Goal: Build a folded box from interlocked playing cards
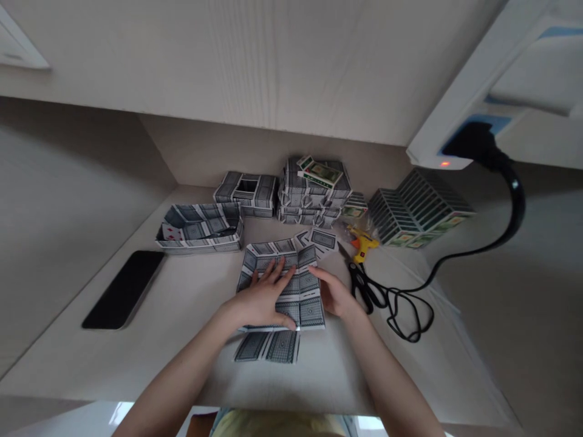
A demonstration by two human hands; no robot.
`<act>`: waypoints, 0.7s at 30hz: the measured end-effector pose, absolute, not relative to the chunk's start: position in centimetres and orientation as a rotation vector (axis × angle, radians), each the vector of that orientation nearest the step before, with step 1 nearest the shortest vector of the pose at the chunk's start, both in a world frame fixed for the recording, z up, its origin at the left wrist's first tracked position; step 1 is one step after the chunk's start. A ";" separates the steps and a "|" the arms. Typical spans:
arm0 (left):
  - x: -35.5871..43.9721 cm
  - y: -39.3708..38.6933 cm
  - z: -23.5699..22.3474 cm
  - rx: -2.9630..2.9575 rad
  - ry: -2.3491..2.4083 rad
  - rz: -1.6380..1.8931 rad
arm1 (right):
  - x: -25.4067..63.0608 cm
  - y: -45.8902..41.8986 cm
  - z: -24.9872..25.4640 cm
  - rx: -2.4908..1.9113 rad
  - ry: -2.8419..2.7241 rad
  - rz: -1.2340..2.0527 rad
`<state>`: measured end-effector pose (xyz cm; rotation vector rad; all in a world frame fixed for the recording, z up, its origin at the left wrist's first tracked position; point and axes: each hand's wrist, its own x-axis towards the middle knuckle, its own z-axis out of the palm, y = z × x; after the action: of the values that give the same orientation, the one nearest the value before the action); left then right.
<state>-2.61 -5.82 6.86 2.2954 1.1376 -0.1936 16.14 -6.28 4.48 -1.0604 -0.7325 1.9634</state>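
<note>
A folded panel made of joined playing cards (pixel 312 312), grey-patterned backs showing, lies in front of me with its side and far edges raised. My left hand (pixel 259 300) is spread flat on its middle, fingers apart and pointing away from me. At the right edge, my right hand (pixel 334 294) has the raised flap between its fingers, the fingertips over the inner side; the thumb is not clearly visible. A flat strip of cards (pixel 268 347) sticks out from under the near edge. Beyond the panel are several loose cards (pixel 323 240).
Card-built boxes (pixel 259 197) and a stacked card case (pixel 314 191) topped by a card packet (pixel 321 174) stand at the back. An open card tray (pixel 204 246) and phone (pixel 125 290) lie left. Right are a yellow glue gun (pixel 363 244), scissors (pixel 359 285), black cord (pixel 410 334) and stacked packs (pixel 419 209).
</note>
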 end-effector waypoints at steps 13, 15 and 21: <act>-2.2 -5.8 6.5 2.264 1.254 -0.299 | 16.5 -6.4 4.0 -1.154 -0.781 1.838; -2.2 -5.8 6.4 2.256 1.271 -0.311 | 16.9 -6.3 3.9 -1.204 -0.789 1.806; -2.4 -5.7 6.4 2.258 1.266 -0.287 | 17.8 -6.3 3.2 -1.121 -0.731 1.878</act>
<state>-2.43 -5.71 6.36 2.2583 1.2662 -0.2873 17.80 -6.29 3.19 -1.1214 -0.7306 1.8775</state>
